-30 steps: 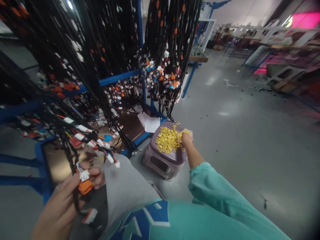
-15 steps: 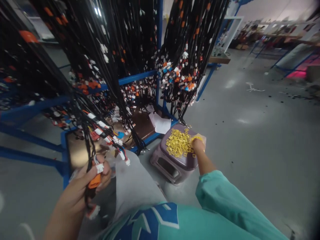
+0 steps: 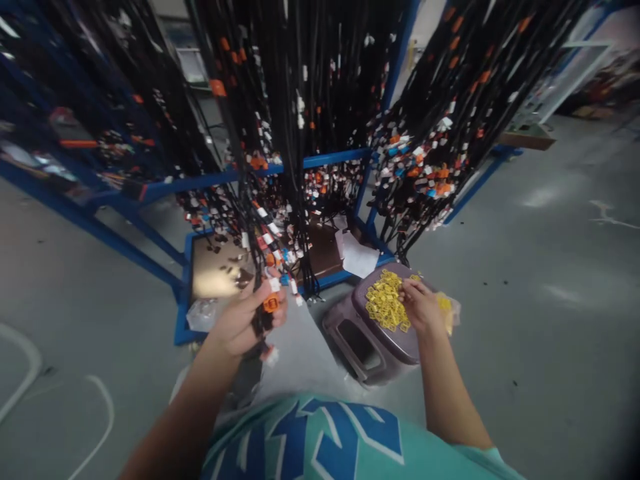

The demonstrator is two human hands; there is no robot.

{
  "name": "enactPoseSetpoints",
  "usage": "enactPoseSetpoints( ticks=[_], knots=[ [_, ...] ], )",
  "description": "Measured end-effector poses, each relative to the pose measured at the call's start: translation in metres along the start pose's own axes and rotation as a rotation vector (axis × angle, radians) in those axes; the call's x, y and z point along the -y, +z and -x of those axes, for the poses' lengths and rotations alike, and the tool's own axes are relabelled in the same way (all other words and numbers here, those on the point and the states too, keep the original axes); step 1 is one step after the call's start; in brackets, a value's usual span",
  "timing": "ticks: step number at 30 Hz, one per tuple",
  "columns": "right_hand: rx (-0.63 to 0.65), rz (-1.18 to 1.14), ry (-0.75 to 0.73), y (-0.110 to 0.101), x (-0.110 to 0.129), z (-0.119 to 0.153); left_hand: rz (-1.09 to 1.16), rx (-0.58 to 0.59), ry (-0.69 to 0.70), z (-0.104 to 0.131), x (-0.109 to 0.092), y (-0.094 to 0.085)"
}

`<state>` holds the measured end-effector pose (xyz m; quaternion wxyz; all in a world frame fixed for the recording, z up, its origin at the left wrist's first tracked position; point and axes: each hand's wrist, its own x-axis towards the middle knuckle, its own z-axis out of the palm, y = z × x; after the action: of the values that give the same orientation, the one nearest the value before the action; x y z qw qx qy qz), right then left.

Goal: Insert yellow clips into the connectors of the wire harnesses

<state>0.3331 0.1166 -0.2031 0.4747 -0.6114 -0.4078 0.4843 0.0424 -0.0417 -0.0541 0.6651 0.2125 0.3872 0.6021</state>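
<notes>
My left hand (image 3: 247,320) is closed around a black wire harness (image 3: 259,267). An orange connector (image 3: 271,303) and a white connector (image 3: 275,285) stick out at its fingers. Over a purple-grey plastic stool (image 3: 334,313), my right hand (image 3: 421,308) hovers with thumb and fingers pinched together; whatever is between them is too small to make out. Beside those fingertips lies a pile of small yellow plastic clips (image 3: 386,301) on the stool top. A clear bag (image 3: 454,312) holding more yellow pieces is partly hidden behind my right hand.
Many black harnesses (image 3: 330,80) with coloured connectors hang from a blue metal rack (image 3: 335,159) in front of me. White paper (image 3: 357,257) lies on the rack's base. A crumpled clear plastic bag (image 3: 203,313) sits at its left corner. Grey floor (image 3: 540,320) extends to the right.
My right hand has moved from the bag at the stool's right edge to the clip pile. My left hand keeps hold of the harness. The view has shifted left.
</notes>
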Motion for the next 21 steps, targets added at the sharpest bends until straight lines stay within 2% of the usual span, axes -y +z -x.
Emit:
enactPoseSetpoints(
  ticks=[2, 4, 5, 9, 11, 14, 21],
  knots=[
    [0.216, -0.141, 0.006, 0.027, 0.02, 0.031, 0.038, 0.007, 0.005, -0.001, 0.001, 0.001],
    [0.527, -0.388, 0.078, 0.051, 0.043, 0.062, 0.062, 0.013, 0.01, 0.0, 0.001, 0.002],
    [0.643, -0.459, 0.112, 0.062, 0.054, 0.077, 0.07, 0.014, 0.012, 0.001, 0.001, 0.003],
    [0.954, -0.542, 0.203, 0.093, 0.092, 0.123, 0.075, -0.001, 0.048, 0.004, 0.003, 0.006],
    [1.051, -0.562, 0.234, 0.104, 0.103, 0.138, 0.067, -0.011, 0.084, 0.006, 0.006, 0.007],
    [1.127, -0.61, 0.245, 0.116, 0.11, 0.153, 0.066, -0.034, 0.113, 0.008, 0.01, 0.006],
    [1.114, -0.589, 0.217, 0.12, 0.111, 0.166, 0.108, -0.102, 0.119, 0.014, 0.011, -0.001]
  ],
)
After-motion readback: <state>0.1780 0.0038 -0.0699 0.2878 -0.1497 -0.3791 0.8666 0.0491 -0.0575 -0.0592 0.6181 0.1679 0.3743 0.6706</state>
